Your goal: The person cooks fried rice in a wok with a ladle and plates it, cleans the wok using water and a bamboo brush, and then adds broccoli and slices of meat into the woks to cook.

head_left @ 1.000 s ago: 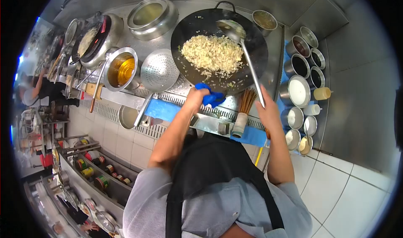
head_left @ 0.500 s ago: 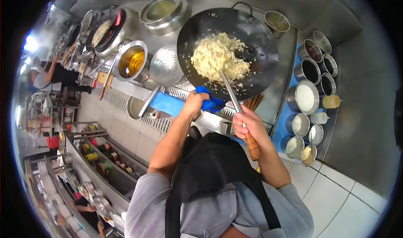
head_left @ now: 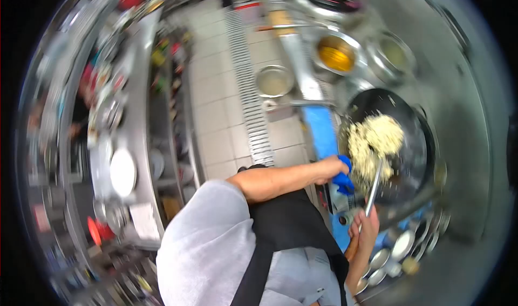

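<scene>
Tiled kitchen floor (head_left: 213, 90), left hand (head_left: 330, 169) closed on a blue cloth (head_left: 343, 183) by the wok (head_left: 414, 155), right hand (head_left: 368, 228) wrapped round a ladle (head_left: 374, 188), pale food (head_left: 383, 132) ahead of both hands.

left hand (head_left: 330, 169) clenched | left forearm (head_left: 278, 182) outstretched | right hand (head_left: 368, 228) clenched

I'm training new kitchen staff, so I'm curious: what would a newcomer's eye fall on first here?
Probably the pale yellow fried rice heaped in the dark wok at right, where the right hand works a metal ladle, its head hidden. Next, the bright blue cloth in the left hand, at the wok's near edge. Then the golden liquid in a metal pot toward the top.
</scene>
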A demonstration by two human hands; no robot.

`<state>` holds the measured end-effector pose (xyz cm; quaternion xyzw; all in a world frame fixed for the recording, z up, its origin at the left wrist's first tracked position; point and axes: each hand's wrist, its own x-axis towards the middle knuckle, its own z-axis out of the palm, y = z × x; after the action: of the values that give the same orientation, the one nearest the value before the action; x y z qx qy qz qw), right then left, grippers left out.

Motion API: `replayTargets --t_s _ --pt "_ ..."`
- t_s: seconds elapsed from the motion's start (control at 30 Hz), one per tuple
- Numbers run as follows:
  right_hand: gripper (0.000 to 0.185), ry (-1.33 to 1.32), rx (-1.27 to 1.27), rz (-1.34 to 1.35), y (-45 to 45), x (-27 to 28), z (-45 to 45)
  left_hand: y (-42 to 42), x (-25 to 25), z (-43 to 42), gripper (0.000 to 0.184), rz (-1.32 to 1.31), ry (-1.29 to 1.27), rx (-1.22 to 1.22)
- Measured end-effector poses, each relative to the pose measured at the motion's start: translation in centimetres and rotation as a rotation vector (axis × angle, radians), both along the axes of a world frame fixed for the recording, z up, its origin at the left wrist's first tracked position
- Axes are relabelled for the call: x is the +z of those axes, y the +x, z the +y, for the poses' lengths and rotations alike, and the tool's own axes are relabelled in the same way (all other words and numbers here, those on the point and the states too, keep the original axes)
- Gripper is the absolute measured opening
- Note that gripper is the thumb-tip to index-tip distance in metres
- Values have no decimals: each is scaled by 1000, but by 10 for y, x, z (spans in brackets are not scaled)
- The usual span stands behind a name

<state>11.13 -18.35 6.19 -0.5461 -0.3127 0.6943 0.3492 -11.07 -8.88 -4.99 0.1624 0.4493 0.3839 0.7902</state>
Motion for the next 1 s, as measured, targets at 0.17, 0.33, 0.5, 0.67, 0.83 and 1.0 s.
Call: replayTargets --t_s 0.17,0.33,0.5,0.67,0.83,1.0 --pt "60 -46 321 -38 -116 10 16 -174 -42 -84 9 -16 160 206" --pt "63 -99 727 -70 -242 18 40 -305 -1 -186 8 294 131 430" --pt "63 -82 1147 43 -357 27 30 -348 32 -299 8 435 -8 854" --pt "64 -217 1502 125 -481 58 28 -349 40 -390 35 341 -96 1362" --pt "62 -257 1866 201 -597 67 28 -299 59 -409 30 397 -229 1882" --pt "60 -304 2161 272 -704 59 7 -228 55 -379 39 382 -453 2250"
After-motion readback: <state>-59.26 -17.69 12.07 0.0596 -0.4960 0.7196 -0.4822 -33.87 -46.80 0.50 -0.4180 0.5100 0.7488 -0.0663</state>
